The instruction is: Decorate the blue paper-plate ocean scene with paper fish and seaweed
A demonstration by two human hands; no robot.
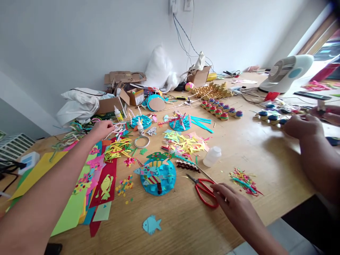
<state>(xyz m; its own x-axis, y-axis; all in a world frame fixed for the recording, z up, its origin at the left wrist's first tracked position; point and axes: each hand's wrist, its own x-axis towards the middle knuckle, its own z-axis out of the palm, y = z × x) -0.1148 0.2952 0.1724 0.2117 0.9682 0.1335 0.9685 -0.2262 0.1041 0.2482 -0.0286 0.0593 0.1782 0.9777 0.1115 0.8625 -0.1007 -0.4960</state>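
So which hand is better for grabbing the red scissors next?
Probably the right hand: it's close beside the red scissors, though it seems to hold a thin stick. The left hand is farther away.

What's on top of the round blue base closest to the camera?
On the blue base: several paper fish and a dark brown upright piece. The base surface hidden behind the fish can't be seen.

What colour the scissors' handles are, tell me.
The scissors' handles are red, best seen in the head view.
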